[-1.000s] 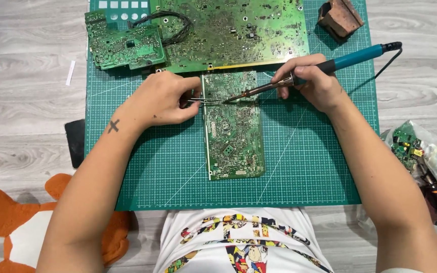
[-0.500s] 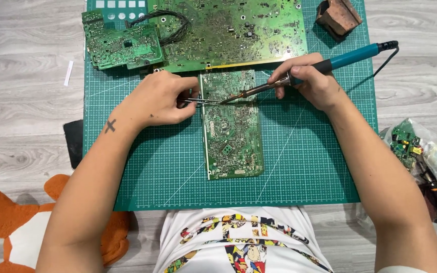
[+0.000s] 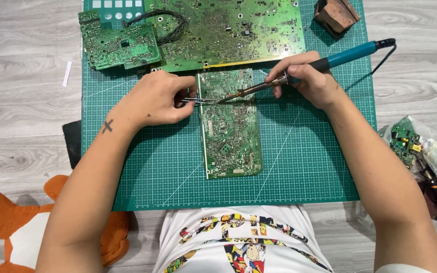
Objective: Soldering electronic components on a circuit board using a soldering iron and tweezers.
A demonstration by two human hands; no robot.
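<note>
Head view: my left hand [image 3: 158, 101] pinches tweezers [image 3: 198, 101], my right hand [image 3: 307, 83] grips the iron [image 3: 330, 61]; tips meet at 12 o'clock on the board [image 3: 230, 131], mid-mat [image 3: 304, 167]. Board seems light, stiff, fragile; I'd hold its edges.

Clear crinkled plastic bag [image 3: 433, 151] at the right edge on the floor, holding small green boards, small white paper strip [image 3: 67, 74] at the left

A long green circuit board [image 3: 230, 126] lies flat on the mat, tweezers [image 3: 198, 100] and soldering iron [image 3: 299, 75] meeting at its upper end.
</note>
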